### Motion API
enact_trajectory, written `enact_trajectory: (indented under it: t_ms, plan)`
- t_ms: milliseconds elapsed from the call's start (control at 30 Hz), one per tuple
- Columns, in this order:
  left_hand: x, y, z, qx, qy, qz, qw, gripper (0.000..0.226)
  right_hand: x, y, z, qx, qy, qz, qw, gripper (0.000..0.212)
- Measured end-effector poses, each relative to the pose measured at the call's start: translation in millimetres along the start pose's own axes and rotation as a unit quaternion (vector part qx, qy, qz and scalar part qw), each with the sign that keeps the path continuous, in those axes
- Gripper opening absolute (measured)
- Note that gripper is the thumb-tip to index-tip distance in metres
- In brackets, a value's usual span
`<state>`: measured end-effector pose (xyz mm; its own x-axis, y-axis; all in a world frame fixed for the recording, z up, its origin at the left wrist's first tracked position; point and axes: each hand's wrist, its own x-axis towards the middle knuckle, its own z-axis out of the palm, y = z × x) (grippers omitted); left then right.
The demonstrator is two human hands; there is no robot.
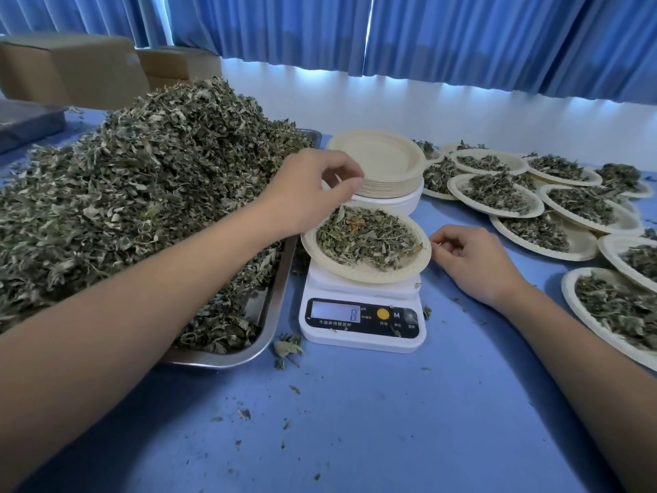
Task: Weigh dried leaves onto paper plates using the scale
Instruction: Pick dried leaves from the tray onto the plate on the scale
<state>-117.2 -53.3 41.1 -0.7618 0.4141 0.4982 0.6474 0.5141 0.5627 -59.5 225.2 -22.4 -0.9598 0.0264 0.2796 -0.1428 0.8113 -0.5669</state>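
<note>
I hovered my left hand (313, 193), pinch contents unclear, over the beige paper plate (409, 275) on the white digital scale (355, 341) to adjust weight; my right hand (476, 261) rested beside, loosely curled, empty

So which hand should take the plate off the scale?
Probably the right hand: it sits right by the rim of the plate, and the filled plates lie on that side.

Bright backlight thru curtains (462, 37); wide-angle edge warp.
</note>
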Motion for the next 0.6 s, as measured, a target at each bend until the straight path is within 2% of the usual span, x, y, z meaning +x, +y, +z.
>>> enact_trajectory:
  t_ms: [167,500,600]
  plan:
    - [-6,11,18,-0.039,-0.036,0.044,0.998,0.015,-1,-1,0,-0.006,-0.001,-0.005,1.0,0.018]
    - [-4,8,9,-0.063,-0.004,0.03,0.998,0.018,-2,-2,0,-0.005,0.0,0.0,1.0,0.016]
    - [-5,10,10,-0.061,-0.017,0.042,0.997,0.022,-1,-1,0,-0.005,0.002,-0.001,1.0,0.017]
